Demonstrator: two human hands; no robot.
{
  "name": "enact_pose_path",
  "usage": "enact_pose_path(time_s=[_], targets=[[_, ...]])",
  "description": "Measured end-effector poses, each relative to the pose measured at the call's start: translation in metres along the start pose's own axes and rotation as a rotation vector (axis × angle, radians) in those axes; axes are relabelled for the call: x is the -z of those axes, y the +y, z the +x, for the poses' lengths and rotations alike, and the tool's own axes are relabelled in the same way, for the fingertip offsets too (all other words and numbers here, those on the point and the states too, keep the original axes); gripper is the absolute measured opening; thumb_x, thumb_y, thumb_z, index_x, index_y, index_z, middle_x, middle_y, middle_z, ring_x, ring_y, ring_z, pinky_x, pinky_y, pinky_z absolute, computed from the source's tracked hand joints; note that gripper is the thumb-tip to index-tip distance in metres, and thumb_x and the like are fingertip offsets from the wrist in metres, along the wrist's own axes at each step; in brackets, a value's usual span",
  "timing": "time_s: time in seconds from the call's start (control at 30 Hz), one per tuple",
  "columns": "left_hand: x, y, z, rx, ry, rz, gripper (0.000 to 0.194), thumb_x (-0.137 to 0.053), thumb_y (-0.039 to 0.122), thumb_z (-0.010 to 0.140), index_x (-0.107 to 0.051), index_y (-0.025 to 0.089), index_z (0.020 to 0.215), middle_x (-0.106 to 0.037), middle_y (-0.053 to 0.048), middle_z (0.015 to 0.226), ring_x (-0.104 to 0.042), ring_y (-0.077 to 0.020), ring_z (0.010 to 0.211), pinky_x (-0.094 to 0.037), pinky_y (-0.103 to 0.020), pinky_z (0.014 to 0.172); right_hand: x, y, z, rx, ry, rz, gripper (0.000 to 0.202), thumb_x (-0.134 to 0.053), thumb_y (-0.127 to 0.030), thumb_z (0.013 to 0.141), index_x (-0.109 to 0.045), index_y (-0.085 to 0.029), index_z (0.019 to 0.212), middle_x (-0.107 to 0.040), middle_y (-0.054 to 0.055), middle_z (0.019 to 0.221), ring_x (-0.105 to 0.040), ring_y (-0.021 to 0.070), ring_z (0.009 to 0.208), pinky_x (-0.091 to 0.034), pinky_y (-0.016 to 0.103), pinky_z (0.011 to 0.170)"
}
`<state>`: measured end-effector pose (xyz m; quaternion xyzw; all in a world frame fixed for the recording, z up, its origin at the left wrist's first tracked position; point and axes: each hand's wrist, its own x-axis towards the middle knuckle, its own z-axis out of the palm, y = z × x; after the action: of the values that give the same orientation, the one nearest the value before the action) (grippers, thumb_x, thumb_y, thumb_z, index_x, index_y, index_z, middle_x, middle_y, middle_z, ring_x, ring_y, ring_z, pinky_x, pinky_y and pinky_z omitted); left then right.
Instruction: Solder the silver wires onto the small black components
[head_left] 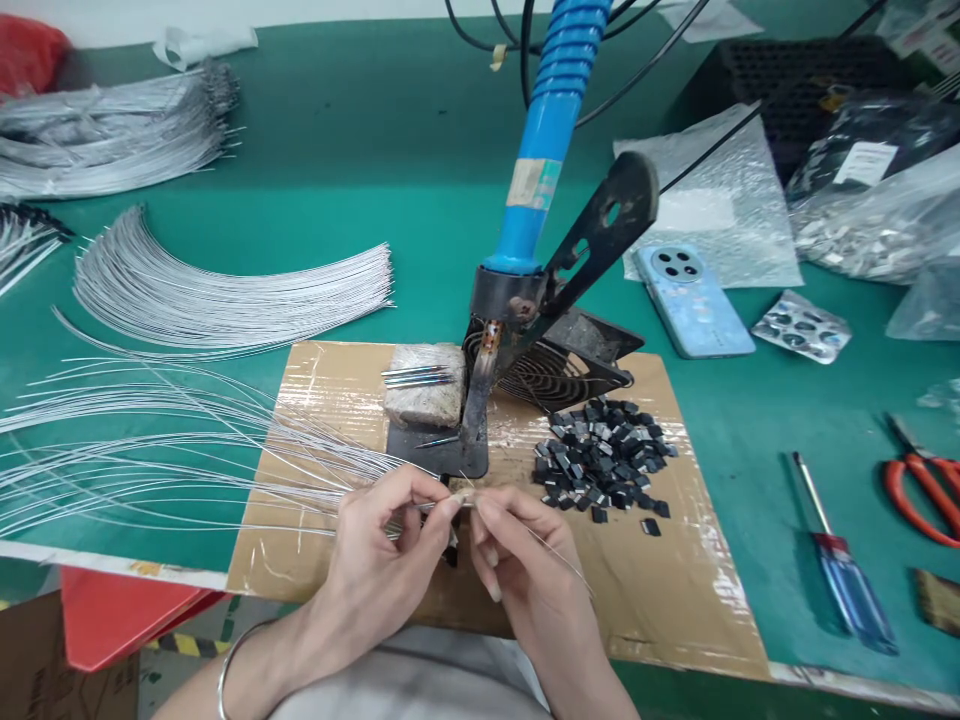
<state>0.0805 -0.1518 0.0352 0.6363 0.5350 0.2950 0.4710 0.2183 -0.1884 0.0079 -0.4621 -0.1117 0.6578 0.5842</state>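
Both your left hand and right hand are pinching fine wire ends, fingers closed | near the counter's front edge | you're apparently working them fingertip to fingertip | next move likely calling for steadiness

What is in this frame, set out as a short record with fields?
left hand: pinching, with loose wires running into it
right hand: fingertips meeting the left's, a thin strand trailing across it
work surface: cardboard on a green table
beyond hands: blue-handled tool, pointing down
right on cardboard: pile of small black pieces
far right: phone, screwdriver, red-handled tool
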Motion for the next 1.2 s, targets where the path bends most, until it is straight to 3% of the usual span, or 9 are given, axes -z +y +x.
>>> enact_pose_path(time_s=[0.3,0.83,1.03,1.2], targets=[[-0.002,0.0,-0.002,-0.026,0.027,0.027,0.02,-0.062,0.021,0.095,-0.066,0.017,0.076,-0.054,0.004,0.057,-0.043,-0.0086,0.049,-0.034,-0.02,0.046,0.0,0.001,0.0,0.012,0.025,0.013,0.027,-0.089,-0.04,0.074,-0.077,-0.018,0.063,-0.057,-0.002,0.055,-0.044,0.0047,0.041,-0.038,0.013,0.033],[-0.004,-0.003,-0.001,0.099,0.01,-0.146,0.021,-0.063,0.028,0.095,-0.067,0.017,0.077,-0.056,0.002,0.061,-0.043,-0.0095,0.053,-0.035,-0.021,0.048,0.0,0.005,0.0,0.05,0.055,0.028,0.022,-0.087,-0.039,0.077,-0.081,-0.019,0.072,-0.057,-0.003,0.056,-0.046,0.0044,0.041,-0.04,0.013,0.034],[0.0,0.0,0.003,0.091,0.05,-0.176,0.019,-0.065,0.025,0.094,-0.067,0.017,0.076,-0.06,0.001,0.064,-0.048,-0.0101,0.055,-0.038,-0.021,0.05,0.003,0.008,0.0,0.102,0.038,-0.043,0.024,-0.084,-0.043,0.082,-0.086,-0.021,0.09,-0.068,0.0,0.067,-0.057,0.0076,0.047,-0.049,0.017,0.041],[0.003,-0.002,0.002,0.062,0.032,-0.16,0.019,-0.065,0.025,0.094,-0.068,0.017,0.078,-0.062,0.001,0.067,-0.051,-0.0106,0.058,-0.041,-0.021,0.054,0.005,0.011,-0.001,0.138,0.006,-0.153,0.015,-0.083,-0.037,0.085,-0.084,-0.023,0.087,-0.07,-0.001,0.067,-0.059,0.0083,0.044,-0.054,0.021,0.044]])
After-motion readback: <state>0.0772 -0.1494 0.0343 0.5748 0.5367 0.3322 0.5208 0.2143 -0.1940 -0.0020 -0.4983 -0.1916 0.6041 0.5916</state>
